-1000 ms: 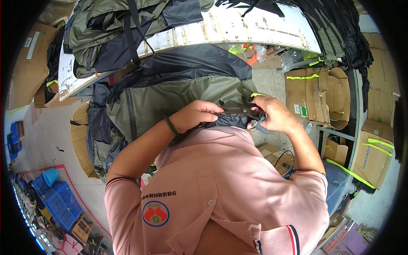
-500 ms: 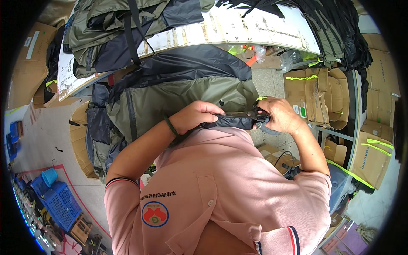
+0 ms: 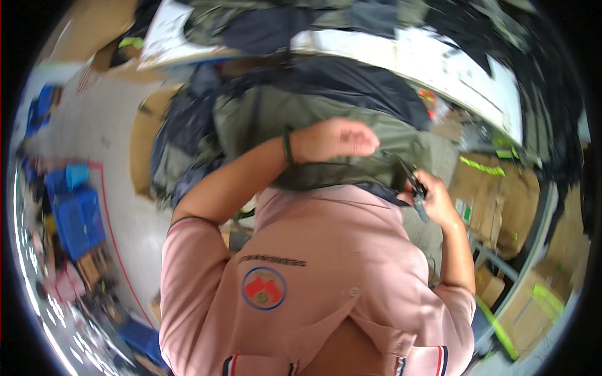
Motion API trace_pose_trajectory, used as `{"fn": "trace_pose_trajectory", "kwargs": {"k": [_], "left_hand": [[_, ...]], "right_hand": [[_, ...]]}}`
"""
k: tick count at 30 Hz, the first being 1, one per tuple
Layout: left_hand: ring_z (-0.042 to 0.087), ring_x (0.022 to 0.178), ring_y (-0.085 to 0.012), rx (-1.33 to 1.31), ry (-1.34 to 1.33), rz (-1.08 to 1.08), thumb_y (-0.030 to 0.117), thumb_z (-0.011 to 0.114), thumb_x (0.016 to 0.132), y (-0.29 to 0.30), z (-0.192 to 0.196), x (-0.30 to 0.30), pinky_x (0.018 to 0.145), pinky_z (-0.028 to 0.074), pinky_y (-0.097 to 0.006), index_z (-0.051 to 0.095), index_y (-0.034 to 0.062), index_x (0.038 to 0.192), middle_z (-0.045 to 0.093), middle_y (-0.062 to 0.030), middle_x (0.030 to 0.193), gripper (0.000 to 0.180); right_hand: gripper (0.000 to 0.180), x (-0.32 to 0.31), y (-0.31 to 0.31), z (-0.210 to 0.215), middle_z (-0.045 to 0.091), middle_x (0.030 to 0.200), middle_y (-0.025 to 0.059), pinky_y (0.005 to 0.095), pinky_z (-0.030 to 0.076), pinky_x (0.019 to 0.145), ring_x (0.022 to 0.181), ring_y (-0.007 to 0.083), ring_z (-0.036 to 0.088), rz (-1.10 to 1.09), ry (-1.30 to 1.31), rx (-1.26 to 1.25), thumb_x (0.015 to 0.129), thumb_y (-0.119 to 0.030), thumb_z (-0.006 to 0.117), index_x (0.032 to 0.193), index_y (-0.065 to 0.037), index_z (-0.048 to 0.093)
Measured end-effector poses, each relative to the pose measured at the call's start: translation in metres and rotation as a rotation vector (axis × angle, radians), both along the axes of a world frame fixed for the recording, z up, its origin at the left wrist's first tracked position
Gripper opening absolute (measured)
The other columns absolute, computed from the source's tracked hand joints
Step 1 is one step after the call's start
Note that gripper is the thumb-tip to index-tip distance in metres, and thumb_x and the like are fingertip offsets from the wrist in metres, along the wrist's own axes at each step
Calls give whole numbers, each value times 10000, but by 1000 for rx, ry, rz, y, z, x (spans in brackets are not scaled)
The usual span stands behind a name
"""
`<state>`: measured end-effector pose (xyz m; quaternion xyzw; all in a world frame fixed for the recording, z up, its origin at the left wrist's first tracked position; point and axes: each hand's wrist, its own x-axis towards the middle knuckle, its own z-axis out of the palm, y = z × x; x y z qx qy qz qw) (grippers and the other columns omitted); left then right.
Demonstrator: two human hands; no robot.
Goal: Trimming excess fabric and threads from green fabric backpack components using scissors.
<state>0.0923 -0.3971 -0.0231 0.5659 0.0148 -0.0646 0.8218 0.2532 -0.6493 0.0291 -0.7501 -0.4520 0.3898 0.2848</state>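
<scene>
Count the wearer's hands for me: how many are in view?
2: the left hand is over the olive fabric; the right hand holds a dark pointed tool near the fabric's right end.

Pink short-sleeved shirt (image 3: 338,244) with pale button (image 3: 354,292), collar (image 3: 430,361) striped red, white and navy, dark lettering (image 3: 273,259), round blue-ringed red badge (image 3: 264,288); dark green band (image 3: 288,146) around left wrist

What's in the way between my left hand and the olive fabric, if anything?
Nothing visible: your left hand shows directly over the olive fabric. The dark pointed tool is off to the right, in your right hand. Blur keeps me from telling whether the left hand touches the fabric.
</scene>
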Motion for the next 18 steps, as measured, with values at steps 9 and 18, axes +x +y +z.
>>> {"fn": "trace_pose_trajectory", "kwargs": {"k": [9,18], "left_hand": [[584,974,-261,994,219,1114,397,766,771,116,-58,-151,844,483,-361,492,23,1233,549,-182,1172,654],[593,927,-207,745,241,699,195,693,829,86,-65,-179,841,455,-318,585,-10,1100,638,-132,1000,356]], "right_hand": [[210,4,10,-26,485,689,-32,236,385,587,650,68,429,-10,41,-156,738,7,714,786,-53,519],[287,10,44,-10,591,829,-5,257,458,701,784,74,509,112,94,-224,747,-95,788,934,-17,584]]}}
